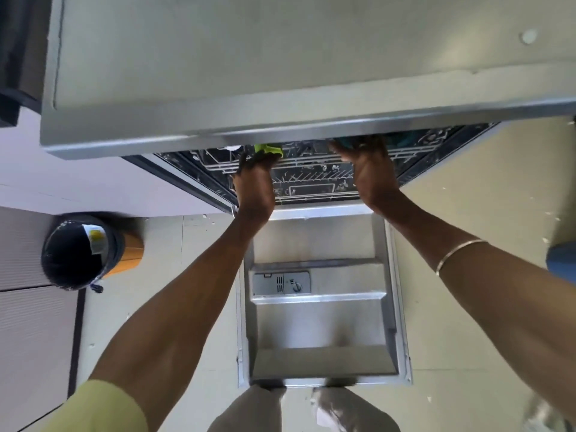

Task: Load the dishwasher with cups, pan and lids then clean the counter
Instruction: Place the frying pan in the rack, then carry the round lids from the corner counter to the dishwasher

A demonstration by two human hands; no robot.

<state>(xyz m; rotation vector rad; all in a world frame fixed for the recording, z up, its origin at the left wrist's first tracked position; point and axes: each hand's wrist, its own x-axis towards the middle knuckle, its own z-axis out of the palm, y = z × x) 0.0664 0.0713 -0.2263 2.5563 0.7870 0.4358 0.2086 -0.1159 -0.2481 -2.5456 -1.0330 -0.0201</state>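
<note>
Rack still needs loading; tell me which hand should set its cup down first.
Left, probably. The left hand holds the lime-green plastic cup over open wire rack near the front. The right hand reaches deeper with a teal cup, half hidden beneath the grey counter edge.

Both hands in rack (left grip seemingly green cup).

Brushed steel dishwasher door (dull sheen), wire rack

Bright, even daylight; soft, slightly blurred picture.
Glare streaks the counter front edge; wide-angle bending toward the corners.
</note>
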